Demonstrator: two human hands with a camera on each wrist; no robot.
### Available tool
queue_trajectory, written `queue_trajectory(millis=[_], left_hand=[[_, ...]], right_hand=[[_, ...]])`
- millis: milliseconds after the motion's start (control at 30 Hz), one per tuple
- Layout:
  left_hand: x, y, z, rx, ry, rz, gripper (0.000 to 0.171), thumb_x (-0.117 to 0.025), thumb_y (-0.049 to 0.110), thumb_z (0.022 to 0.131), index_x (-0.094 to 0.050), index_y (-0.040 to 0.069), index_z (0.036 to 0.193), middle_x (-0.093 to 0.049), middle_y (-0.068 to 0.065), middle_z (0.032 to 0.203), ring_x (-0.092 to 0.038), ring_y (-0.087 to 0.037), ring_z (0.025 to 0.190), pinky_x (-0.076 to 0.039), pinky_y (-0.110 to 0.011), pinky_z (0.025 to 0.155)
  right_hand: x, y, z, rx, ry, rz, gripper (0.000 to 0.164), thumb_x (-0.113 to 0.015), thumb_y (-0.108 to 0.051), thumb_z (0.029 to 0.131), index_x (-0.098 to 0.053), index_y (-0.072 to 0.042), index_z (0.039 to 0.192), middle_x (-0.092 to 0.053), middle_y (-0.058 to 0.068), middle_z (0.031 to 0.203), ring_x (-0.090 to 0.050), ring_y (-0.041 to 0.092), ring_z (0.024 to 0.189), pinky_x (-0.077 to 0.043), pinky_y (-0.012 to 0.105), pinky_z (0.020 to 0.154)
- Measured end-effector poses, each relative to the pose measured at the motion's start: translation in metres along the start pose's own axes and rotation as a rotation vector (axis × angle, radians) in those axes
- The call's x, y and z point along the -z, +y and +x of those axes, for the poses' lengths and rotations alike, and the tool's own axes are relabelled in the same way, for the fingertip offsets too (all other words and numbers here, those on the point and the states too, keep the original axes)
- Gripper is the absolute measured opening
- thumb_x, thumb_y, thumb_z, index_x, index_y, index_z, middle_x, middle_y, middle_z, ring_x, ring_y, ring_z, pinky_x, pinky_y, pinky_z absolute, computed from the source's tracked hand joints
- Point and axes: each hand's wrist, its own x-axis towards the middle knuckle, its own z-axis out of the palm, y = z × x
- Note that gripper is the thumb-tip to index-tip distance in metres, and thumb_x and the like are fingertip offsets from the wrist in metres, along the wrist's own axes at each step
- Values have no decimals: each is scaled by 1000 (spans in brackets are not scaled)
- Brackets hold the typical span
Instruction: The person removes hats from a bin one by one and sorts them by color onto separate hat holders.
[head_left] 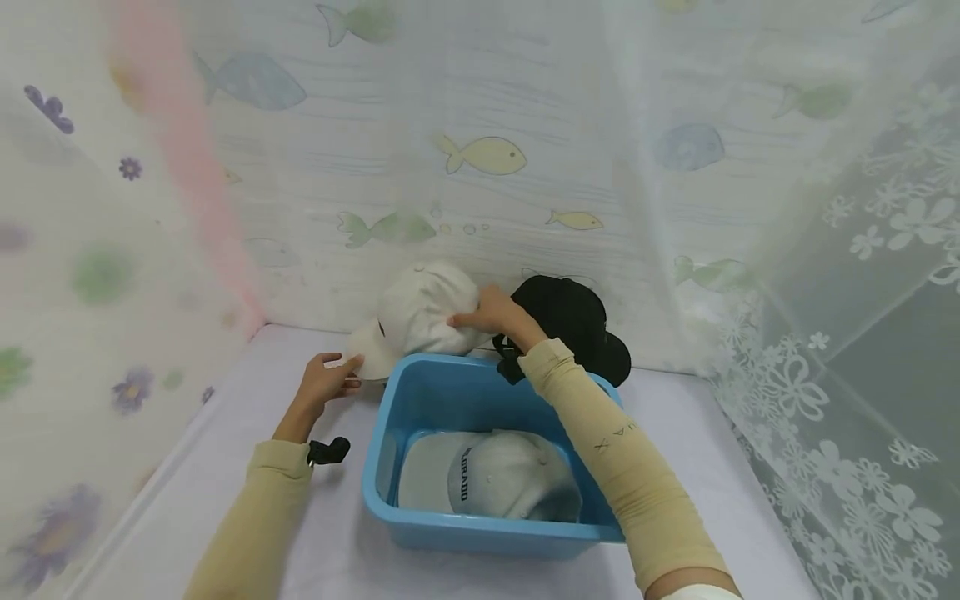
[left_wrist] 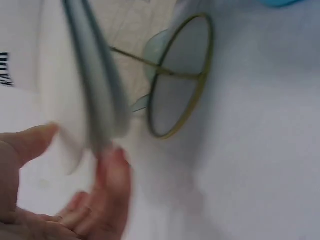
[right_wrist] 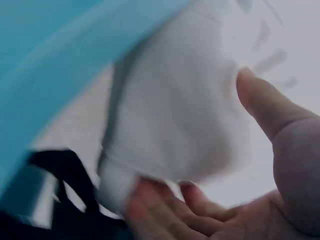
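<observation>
Behind the blue basin (head_left: 495, 533), a white cap (head_left: 423, 308) is held between both hands, its brim pointing left. My left hand (head_left: 324, 385) pinches the brim; in the left wrist view, the thumb lies on one side and fingertips on the other of layered, blurred brim edges (left_wrist: 92, 90). At the cap's back, my right hand (head_left: 498, 317) grips the crown, thumb on the outside and fingers under the lower edge (right_wrist: 115, 185). A black cap (head_left: 562, 321) stands just right of that hand. A pale grey cap (head_left: 517, 475) with dark lettering lies inside the basin.
A gold wire hoop stand (left_wrist: 202, 77) shows beyond the brim in the left wrist view. The basin's back rim lies under the right forearm. Fish-patterned curtain (head_left: 487, 192) hangs right behind the caps, above the white tabletop (head_left: 322, 533).
</observation>
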Motion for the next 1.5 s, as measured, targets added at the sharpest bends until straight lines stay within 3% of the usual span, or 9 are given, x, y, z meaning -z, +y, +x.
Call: queue_trajectory(millis=[100, 200, 367, 533, 733, 867, 1033, 1300, 1500], left_hand=[[5, 10, -7, -31, 8, 126, 87, -59, 31, 102, -6, -13, 156, -45, -41, 144, -62, -43, 121, -55, -46, 99], [6, 21, -13, -114, 82, 179, 87, -59, 26, 101, -2, -5, 159, -35, -38, 153, -46, -50, 136, -44, -59, 108], [1, 39, -24, -407, 232, 144, 74, -59, 14, 100, -17, 5, 160, -40, -29, 153, -41, -47, 141, -37, -62, 112], [-7, 66, -37, -624, 217, 130, 63, -60, 11, 101, -32, 8, 157, -49, -23, 150, -43, -41, 142, -36, -62, 113], [-20, 112, -52, -761, 13, 174, 49, -59, 11, 103, -46, 3, 150, -51, -21, 149, -44, -39, 142, -36, -62, 114], [-29, 140, -59, -792, -149, 198, 45, -57, 11, 104, -49, 0, 147, -51, -20, 149, -45, -36, 142, -34, -60, 116], [-49, 166, -75, -810, -292, 201, 44, -56, 11, 105, -49, 2, 148, -51, -20, 150, -45, -34, 142, -34, -59, 117], [-84, 178, -106, -807, -454, 248, 46, -55, 16, 106, -48, 2, 149, -50, -16, 152, -46, -32, 142, -36, -54, 117], [-112, 179, -111, -795, -583, 322, 45, -54, 21, 106, -50, 3, 148, -53, -13, 150, -50, -30, 140, -39, -53, 116]], right_hand=[[11, 0, -11, -1, -14, -64, 84, -63, -49, 98, -32, 7, 153, -43, 25, 151, -50, 38, 133, -45, 48, 108], [26, 0, -26, 9, -4, -100, 86, -60, -49, 100, -27, 6, 157, -40, 24, 155, -47, 38, 138, -43, 50, 112], [47, -5, -67, 40, 56, -124, 80, -50, -52, 105, -26, 1, 159, -33, 21, 162, -37, 38, 147, -34, 53, 119], [64, -5, -122, 110, 127, -83, 74, -41, -52, 107, -25, -3, 161, -29, 17, 165, -30, 37, 151, -27, 54, 122], [76, 5, -177, 213, 181, -73, 68, -39, -47, 110, -23, -7, 162, -24, 14, 167, -20, 35, 155, -19, 55, 125], [70, 19, -204, 232, 175, -87, 70, -39, -49, 109, -18, -11, 164, -14, 8, 171, -8, 32, 158, -12, 58, 125], [49, 42, -226, 261, 170, -76, 72, -45, -47, 108, -13, -16, 165, -7, 1, 172, 0, 28, 159, -10, 63, 123], [7, 84, -239, 259, 137, -18, 76, -49, -45, 107, -9, -18, 165, -6, 1, 172, 0, 30, 159, -12, 66, 122], [-20, 116, -242, 294, 149, -24, 77, -53, -38, 107, -8, -15, 165, -7, 5, 172, 0, 33, 158, -13, 69, 120]])
